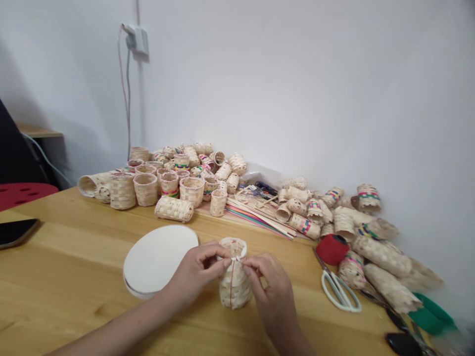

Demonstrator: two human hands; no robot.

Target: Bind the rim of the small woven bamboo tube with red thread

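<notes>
Woven basket (pixel 235 290) upright on desk (pixel 85 252). Your left hand (pixel 200 269) and right hand (pixel 272 284) flank its rim, fingers of both pinching thin strand (pixel 238 258) at front. White disc (pixel 158 259) left of basket, scissors (pixel 340 292) right. Plastic packets (pixel 260 190) behind basket, any print too small to read.

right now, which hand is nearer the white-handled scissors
Right. The right hand is at the right side of the woven basket, with the scissors off to its right; the left hand is across the basket, farther away.
</notes>
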